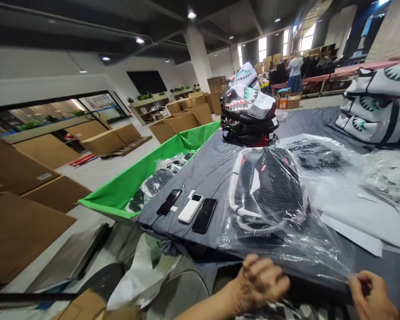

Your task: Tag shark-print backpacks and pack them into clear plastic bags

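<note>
A black backpack with white trim sits inside a clear plastic bag [270,200] on a grey-covered table [210,164]. My left hand [260,282] is closed on the bag's open near edge, at the table's front. My right hand [373,295] pinches the same edge further right, pulling the film taut. The backpack lies wholly inside the bag, its straps facing up.
Two dark phones [205,215] and a white power bank [190,208] lie left of the bag. A stack of shark-print backpacks [248,111] stands at the back, more at right [376,106]. A green bin [146,178] holds bagged goods. Cardboard boxes [20,213] fill the left floor. A person [295,73] stands far off.
</note>
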The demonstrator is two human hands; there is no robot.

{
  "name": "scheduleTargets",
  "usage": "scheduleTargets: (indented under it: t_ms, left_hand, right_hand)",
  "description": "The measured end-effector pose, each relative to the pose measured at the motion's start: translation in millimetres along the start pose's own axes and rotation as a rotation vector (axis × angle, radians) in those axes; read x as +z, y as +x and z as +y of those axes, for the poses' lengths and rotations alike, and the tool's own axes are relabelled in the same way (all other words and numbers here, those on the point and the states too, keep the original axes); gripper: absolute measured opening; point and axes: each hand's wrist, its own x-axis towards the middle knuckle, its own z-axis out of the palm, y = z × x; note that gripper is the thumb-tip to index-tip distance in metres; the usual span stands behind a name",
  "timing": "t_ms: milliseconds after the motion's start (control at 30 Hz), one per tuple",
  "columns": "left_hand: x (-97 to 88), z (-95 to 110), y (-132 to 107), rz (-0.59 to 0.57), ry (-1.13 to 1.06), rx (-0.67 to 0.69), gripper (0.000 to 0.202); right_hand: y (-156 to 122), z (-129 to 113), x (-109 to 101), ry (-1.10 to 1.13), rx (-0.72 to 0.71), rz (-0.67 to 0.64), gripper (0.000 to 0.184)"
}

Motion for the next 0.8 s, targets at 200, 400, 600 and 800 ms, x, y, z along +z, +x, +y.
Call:
scheduleTargets:
  t_ms: [200,400,600,800]
  left_hand:
    - [-40.6,-83,-62,0.055,0.287,-1.039,0.013]
    - [-58.0,-71,-102,0.134,0.077,-1.134,0.027]
    - [-77.7,-44,-123,0.149,0.036,-1.331,0.027]
    - [-84.1,-16,-162,0.089,-0.304,-1.681,0.037]
  right_hand:
    - [-2,-12,4,-0.224,-0.111,0.171,0.041]
    - [-37,35,-3,-0.237,-0.441,0.166,0.040]
    - [-58,39,-12,-0.233,-0.464,0.189,0.044]
    - [-67,54,-19,-0.174,-0.434,0.044,0.037]
